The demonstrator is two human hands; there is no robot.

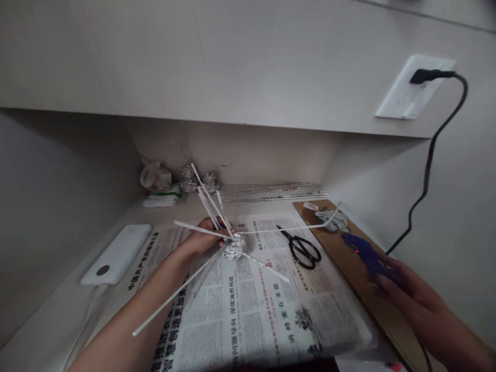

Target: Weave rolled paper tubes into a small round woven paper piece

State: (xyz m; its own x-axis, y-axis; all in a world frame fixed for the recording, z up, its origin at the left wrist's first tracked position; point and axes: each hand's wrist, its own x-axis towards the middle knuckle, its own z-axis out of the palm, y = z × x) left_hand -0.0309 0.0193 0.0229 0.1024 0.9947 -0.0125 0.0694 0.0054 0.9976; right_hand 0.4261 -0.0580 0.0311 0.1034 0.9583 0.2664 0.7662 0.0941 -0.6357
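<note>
Weave [234, 248]: small, round, over newspaper [217, 310] on the counter [166, 214], paper strips [182, 288] splaying outward.
Left hand [211, 233]: grasping the weave by its side.
Right hand [406, 289]: wrapped around a blue tool [366, 256], red light [357, 251] glowing, above the brown board [349, 271].
Scissors [304, 252]: black, lying near the board.

It looks like a home craft corner. Newspaper [248, 305] lies over part of the desk [163, 214] (set in a plain recess [271, 155]), with scissors [293, 242], paper rods [294, 196] and a glue gun [364, 254] about.
</note>
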